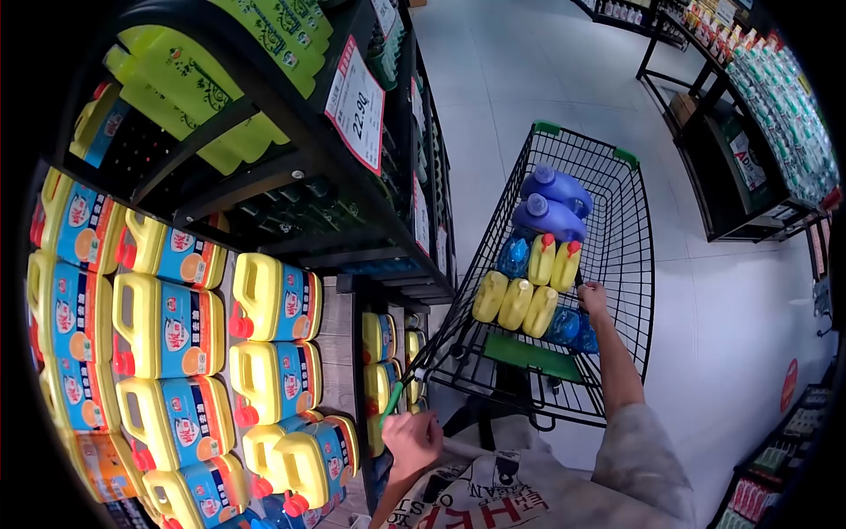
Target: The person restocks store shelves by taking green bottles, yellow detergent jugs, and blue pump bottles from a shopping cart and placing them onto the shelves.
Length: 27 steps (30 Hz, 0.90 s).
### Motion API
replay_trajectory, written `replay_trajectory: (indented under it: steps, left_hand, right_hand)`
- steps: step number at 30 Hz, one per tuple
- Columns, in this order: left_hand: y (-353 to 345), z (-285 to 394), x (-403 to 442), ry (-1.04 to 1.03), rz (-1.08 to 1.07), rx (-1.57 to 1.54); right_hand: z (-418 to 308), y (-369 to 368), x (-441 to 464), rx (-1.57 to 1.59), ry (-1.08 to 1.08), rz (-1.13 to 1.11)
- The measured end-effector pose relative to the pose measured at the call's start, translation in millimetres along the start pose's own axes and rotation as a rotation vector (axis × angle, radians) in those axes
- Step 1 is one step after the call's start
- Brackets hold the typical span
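Yellow bottles point(539, 309) sit in the near half of the shopping cart point(617, 220), toward its left edge, with purple bottles point(555, 217) beyond them and blue bottles point(564, 326) beside them. The right hand point(594, 300) is inside the cart, just right of the yellow bottles, its fingers curled closed; I cannot tell whether they grip anything. The left hand point(414, 438), fingers bent, is at the end of a green handle point(393, 398) near the cart's near left corner; whether it grasps that bar is unclear too. I judge the step in hand to be loading or arranging goods, and the next move would call for lifting the right arm clear of the bottles and the right edge without knocking anything over. A green panel point(529, 357) lies by the near edge. Pale tiled floor point(687, 291) surrounds the cart; to the left, yellow jugs point(275, 300) are stacked below a dark shelf with a price sign point(355, 110), and to the right is a stocked display stand point(736, 163).
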State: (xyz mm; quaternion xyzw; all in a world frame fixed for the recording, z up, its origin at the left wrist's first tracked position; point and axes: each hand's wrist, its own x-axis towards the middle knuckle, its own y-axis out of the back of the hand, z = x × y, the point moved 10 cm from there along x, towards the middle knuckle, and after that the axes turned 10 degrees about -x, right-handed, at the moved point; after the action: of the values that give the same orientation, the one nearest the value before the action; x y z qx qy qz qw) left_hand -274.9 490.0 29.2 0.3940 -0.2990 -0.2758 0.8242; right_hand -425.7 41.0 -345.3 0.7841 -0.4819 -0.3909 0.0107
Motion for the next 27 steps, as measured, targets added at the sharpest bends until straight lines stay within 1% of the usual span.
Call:
replay_trajectory:
  steps: [3, 4, 5, 9, 11, 12, 15, 16, 18, 20, 21, 23, 25, 27]
  left_hand:
    - [-2, 6, 4, -0.022, -0.028, 0.014]
    - [-4, 6, 3, -0.019, -0.057, 0.024]
    - [-6, 5, 3, -0.019, -0.084, 0.033]
    - [-5, 8, 7, -0.010, -0.100, 0.067]
    - [-6, 7, 7, -0.008, -0.097, 0.061]
    - [-5, 6, 6, -0.004, -0.089, 0.052]
    - [-3, 4, 5, -0.024, -0.059, 0.045]
    - [-2, 2, 4, -0.021, -0.043, 0.031]
    - [6, 7, 9, -0.028, -0.019, 0.012]
    - [5, 6, 8, -0.089, 0.017, -0.013]
    - [4, 4, 4, -0.109, 0.037, -0.017]
    - [6, 1, 2, -0.099, 0.043, -0.043]
    - [6, -2, -2, -0.132, 0.083, -0.069]
    - [9, -3, -4, -0.150, 0.127, -0.080]
  right_hand:
    - [-11, -16, 13, 0.017, 0.007, -0.025]
    - [-13, -27, 20, 0.030, 0.005, -0.093]
    - [-11, -33, 24, 0.039, -0.001, -0.098]
    - [-27, -46, 14, 0.113, -0.047, -0.182]
    - [-30, -57, 9, 0.243, -0.064, -0.274]
    - [-33, -53, 6, 0.256, -0.063, -0.225]
    - [-36, -42, 17, 0.304, -0.037, -0.214]
    - [-40, -28, 17, 0.286, -0.022, -0.165]
    - [-46, -8, 20, 0.278, -0.008, -0.147]
    - [-58, 15, 13, 0.315, -0.011, -0.096]
    - [-72, 26, 4, 0.291, 0.010, -0.089]
    - [-91, 51, -17, 0.066, 0.039, -0.067]
    - [-118, 66, -38, 0.019, 0.080, -0.038]
    - [-155, 72, -67, -0.141, 0.163, -0.102]
